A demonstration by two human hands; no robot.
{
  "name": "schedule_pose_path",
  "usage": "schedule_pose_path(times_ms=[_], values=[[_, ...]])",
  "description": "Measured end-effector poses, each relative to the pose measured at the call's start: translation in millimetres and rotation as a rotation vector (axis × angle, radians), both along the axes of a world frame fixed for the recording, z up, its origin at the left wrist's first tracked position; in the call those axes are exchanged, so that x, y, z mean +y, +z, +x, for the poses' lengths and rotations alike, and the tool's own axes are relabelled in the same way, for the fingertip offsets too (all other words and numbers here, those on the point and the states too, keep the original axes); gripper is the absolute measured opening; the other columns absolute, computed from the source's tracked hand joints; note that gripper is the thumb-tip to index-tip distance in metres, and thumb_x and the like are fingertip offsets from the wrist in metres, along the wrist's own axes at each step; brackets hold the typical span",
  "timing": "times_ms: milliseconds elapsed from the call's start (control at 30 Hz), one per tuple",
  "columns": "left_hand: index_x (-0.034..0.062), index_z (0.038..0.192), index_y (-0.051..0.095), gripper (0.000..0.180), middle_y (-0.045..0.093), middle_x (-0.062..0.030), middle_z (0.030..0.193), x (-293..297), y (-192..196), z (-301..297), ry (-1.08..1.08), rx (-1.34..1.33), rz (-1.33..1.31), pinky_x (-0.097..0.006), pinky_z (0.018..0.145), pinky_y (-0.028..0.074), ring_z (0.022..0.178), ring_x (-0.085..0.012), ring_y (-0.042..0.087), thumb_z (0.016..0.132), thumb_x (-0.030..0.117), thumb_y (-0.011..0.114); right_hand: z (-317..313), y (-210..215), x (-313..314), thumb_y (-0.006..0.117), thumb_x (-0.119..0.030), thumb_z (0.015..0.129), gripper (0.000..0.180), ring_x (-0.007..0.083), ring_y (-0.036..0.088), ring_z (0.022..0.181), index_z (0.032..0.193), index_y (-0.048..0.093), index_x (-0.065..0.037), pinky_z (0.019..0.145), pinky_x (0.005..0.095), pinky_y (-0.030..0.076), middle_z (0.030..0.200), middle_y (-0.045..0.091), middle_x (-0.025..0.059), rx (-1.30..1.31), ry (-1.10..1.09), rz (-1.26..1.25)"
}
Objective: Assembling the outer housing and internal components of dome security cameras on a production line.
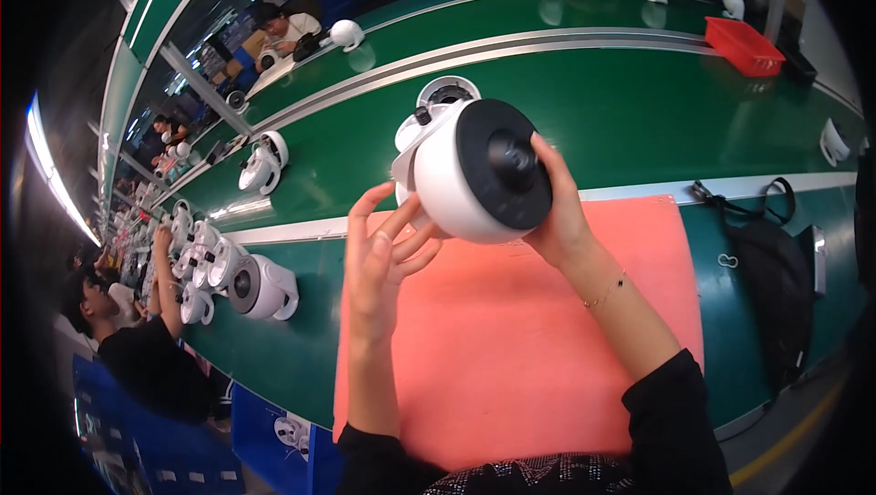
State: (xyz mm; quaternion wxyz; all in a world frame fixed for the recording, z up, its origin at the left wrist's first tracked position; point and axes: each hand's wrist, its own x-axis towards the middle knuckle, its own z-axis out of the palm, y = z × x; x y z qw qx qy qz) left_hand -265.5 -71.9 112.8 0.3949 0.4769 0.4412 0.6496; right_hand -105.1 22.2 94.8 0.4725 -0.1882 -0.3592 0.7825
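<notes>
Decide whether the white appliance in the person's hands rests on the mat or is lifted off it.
Lifted: the white appliance is held above the orange mat.

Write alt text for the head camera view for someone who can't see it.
Two hands hold up a round white appliance with a black front over a salmon-pink mat: the right hand grips its side, and the left hand, fingers spread, touches its lower left edge. Similar white units sit along the green conveyor.
</notes>
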Motion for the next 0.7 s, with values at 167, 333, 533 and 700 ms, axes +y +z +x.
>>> schedule_pose_path(times_ms=[167, 333, 533, 700], values=[[-0.0006, 0.093, 0.056, 0.019, 0.041, 0.0051, 0.047, 11, 6, -31, 0.289, 0.146, 0.160, -0.017, 0.036, 0.019, 0.037, -0.0012, 0.030, 0.090, 0.017, 0.048, 23, 4, 18, 0.035, -0.055, 0.085, 0.055, 0.0251, 0.056, 0.102, 0.118, 0.050, -0.014, 0.073, 0.0429, 0.054, 0.114, 0.055, 0.0091, 0.040, 0.076, -0.118], [0.0097, 0.118, 0.042, 0.045, 0.050, -0.0078, 0.107, 99, -43, -63, 0.385, 0.031, -0.235, -0.027, 0.068, 0.043, 0.092, -0.0165, 0.051, 0.081, 0.023, 0.063, 39, -7, 37, 0.038, -0.053, 0.085, 0.057, 0.0313, 0.056, 0.099, 0.121, 0.044, -0.011, 0.076, 0.0460, 0.054, 0.118, 0.047, 0.0141, 0.164, 0.131, -0.288], [0.0055, 0.134, 0.021, 0.073, 0.028, -0.0221, 0.127, 158, -88, -28, 0.033, -0.689, -0.474, -0.043, 0.090, 0.046, 0.111, -0.0399, 0.044, 0.079, 0.021, 0.066, 56, -14, 50, 0.049, -0.048, 0.084, 0.058, 0.0327, 0.046, 0.112, 0.126, 0.038, -0.008, 0.088, 0.0475, 0.048, 0.124, 0.040, 0.0167, 0.214, -0.142, -0.354], [-0.0021, 0.128, 0.027, 0.060, 0.034, -0.0234, 0.123, 198, -133, -21, 0.062, -0.798, -0.281, -0.044, 0.102, 0.037, 0.118, -0.0373, 0.039, 0.083, 0.016, 0.061, 66, -20, 58, 0.061, -0.039, 0.081, 0.067, 0.0317, 0.034, 0.122, 0.130, 0.026, -0.011, 0.096, 0.0512, 0.038, 0.127, 0.032, 0.0161, 0.105, -0.389, -0.236]])
